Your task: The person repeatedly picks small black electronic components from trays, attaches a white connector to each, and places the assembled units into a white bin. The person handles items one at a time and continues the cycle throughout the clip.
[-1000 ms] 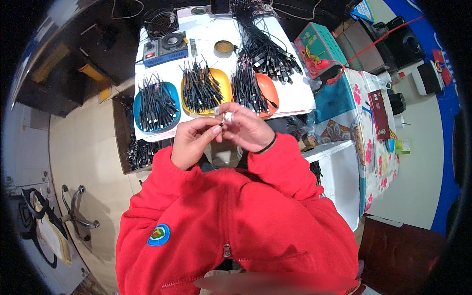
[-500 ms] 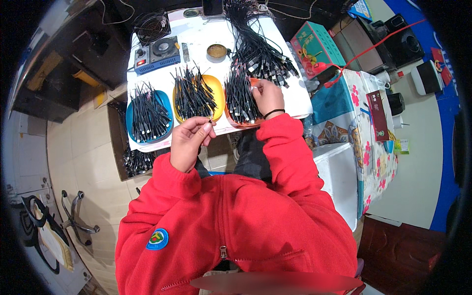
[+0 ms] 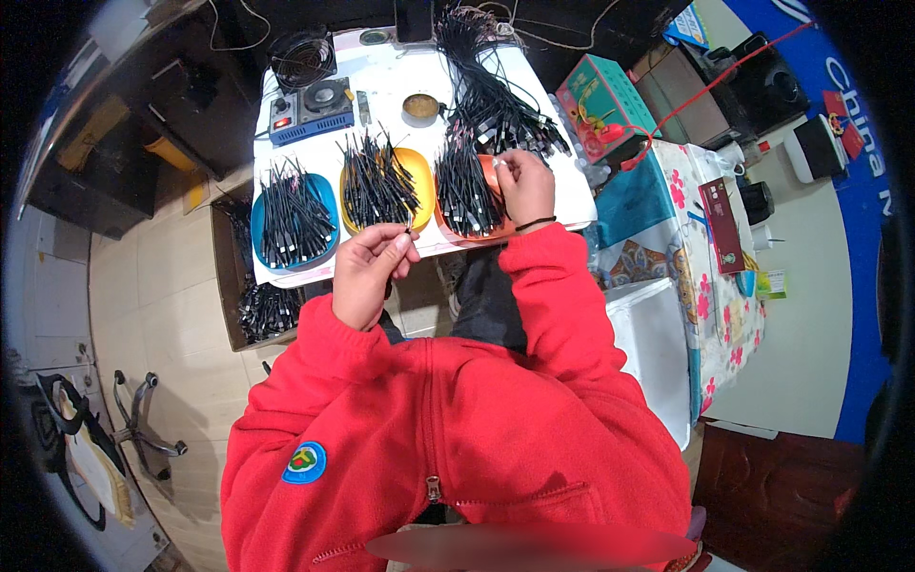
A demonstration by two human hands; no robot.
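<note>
My left hand point(image 3: 370, 272) is closed in a pinch just in front of the yellow tray point(image 3: 424, 176). A short black cable point(image 3: 410, 227) shows as a small dark, thin end at its fingertips; most of it is hidden. Over the right rim of the orange tray point(image 3: 493, 172), my right hand point(image 3: 529, 194) has thumb and fingers pressed together; what they hold, if anything, is too small to make out. Bundles of short black cables point(image 3: 467, 195) with metal plugs fill both trays. A blue tray point(image 3: 334, 195) with more cables lies on the left.
A large heap of black cables point(image 3: 500, 110) covers the table's back right. Behind the trays are a round tin point(image 3: 420, 109), a blue-sided heating device point(image 3: 319, 110) and a fan point(image 3: 302, 59). A green carton point(image 3: 602, 105) stands right; a box of cables point(image 3: 267, 315) sits below left.
My right hand has shifted slightly right, its fingers a little further from the cables in the orange tray. My left hand keeps its pinch almost unmoved. The view has tilted slightly.
</note>
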